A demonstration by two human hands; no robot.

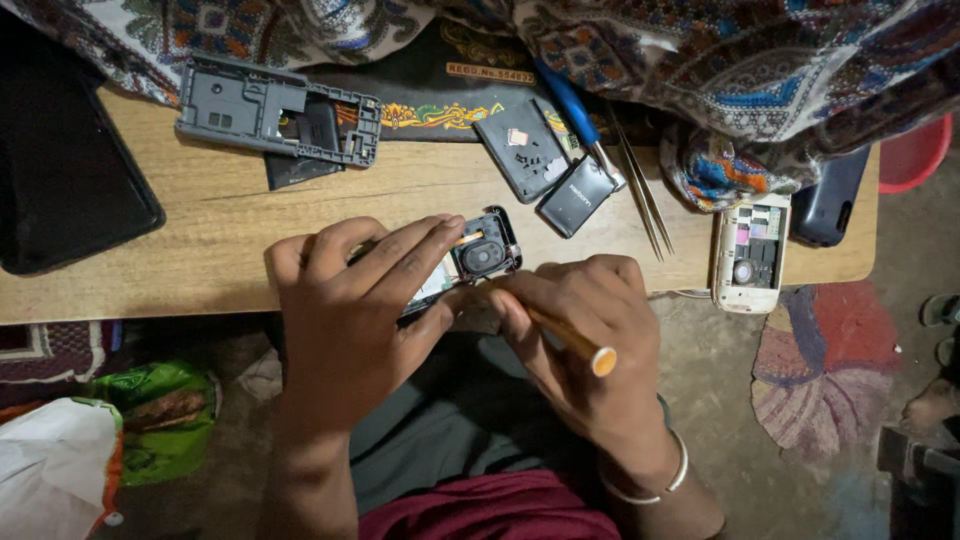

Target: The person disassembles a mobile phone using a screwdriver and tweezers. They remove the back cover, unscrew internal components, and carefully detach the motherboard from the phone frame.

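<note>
- The opened phone (pixel 470 262) lay at the near edge of the worktop (pixel 220 215), back cover off, camera module and innards bared; disassembly looked well underway, board not yet lifted as far as could be seen.
- Its long axis ran left-low to right-high, camera end pointing right and away from you.
- Your left hand (pixel 355 310) pressed down over its body, fingers spread flat, clamping it.
- Your right hand (pixel 585 335) pinched a yellow-handled tool (pixel 575 345), tip at the phone's near edge; the tip itself was hidden.
- Farther out: grey phone frame (pixel 275 110), battery (pixel 575 197), tweezers (pixel 640 190), blue screwdriver (pixel 575 110), second stripped phone (pixel 750 252).
</note>
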